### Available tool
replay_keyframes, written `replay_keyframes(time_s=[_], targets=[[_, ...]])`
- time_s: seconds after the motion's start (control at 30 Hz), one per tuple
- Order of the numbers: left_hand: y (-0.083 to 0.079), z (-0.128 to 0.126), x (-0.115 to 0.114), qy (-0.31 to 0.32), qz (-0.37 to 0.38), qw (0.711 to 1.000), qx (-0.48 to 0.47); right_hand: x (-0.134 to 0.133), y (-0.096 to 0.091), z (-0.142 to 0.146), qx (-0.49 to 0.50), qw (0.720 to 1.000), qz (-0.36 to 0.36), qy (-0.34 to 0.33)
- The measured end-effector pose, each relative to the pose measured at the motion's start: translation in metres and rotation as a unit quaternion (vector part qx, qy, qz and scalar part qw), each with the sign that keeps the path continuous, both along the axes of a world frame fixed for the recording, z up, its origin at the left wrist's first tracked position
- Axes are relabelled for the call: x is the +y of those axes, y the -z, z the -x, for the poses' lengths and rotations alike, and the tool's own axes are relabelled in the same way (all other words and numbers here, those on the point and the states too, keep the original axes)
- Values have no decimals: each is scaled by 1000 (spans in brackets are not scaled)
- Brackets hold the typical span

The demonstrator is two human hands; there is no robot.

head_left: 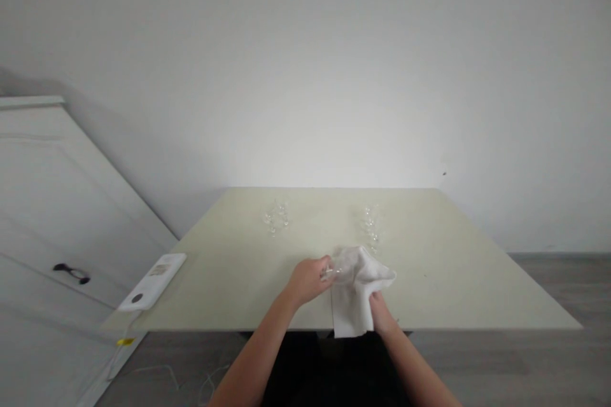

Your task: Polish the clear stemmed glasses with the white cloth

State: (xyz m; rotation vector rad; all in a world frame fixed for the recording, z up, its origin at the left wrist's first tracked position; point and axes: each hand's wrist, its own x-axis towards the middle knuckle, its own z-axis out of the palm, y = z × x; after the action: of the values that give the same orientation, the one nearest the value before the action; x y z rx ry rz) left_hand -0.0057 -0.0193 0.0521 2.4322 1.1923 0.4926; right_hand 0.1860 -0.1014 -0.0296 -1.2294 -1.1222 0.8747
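Note:
My left hand is closed around a small clear glass just above the table's front part. A white cloth drapes from my right hand, which grips it from below and behind. The cloth lies against the glass, and its lower edge hangs down near the table's front edge. Most of my right fingers are hidden by the cloth. Beyond my hands stand several small clear glasses, one group at the back left and another at the back right; their exact shape is faint.
The pale table reaches back to a plain wall. On its left edge lies a white flat device with a cable running down to the floor. A white cabinet with a dark handle stands at the left.

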Motion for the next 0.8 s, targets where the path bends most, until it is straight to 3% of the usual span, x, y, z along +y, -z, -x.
replay_keyframes(time_s=[0.13,0.27,0.37,0.5,0.57,0.63,0.7,0.8], targets=[[-6,-12,-4,56,-37,995,79,2,-28,18,-70,996,-6,-51],[-6,-23,-13,51,-95,993,52,9,-45,24,-53,998,-12,-20],[-5,-26,-19,27,-92,993,70,9,-50,19,-32,999,11,-42],[-5,-28,-19,-18,-29,993,110,1,-55,12,-187,976,-38,-106],[-7,-29,-19,-13,-20,994,105,0,-56,12,-233,966,-64,-95],[-7,-30,-21,-1,-58,995,84,2,-54,15,-192,979,-59,-43],[-5,-32,-24,-1,-113,992,61,6,-52,18,-92,996,-9,12],[3,-33,-27,-11,-119,991,60,9,-47,18,-24,999,36,4]])
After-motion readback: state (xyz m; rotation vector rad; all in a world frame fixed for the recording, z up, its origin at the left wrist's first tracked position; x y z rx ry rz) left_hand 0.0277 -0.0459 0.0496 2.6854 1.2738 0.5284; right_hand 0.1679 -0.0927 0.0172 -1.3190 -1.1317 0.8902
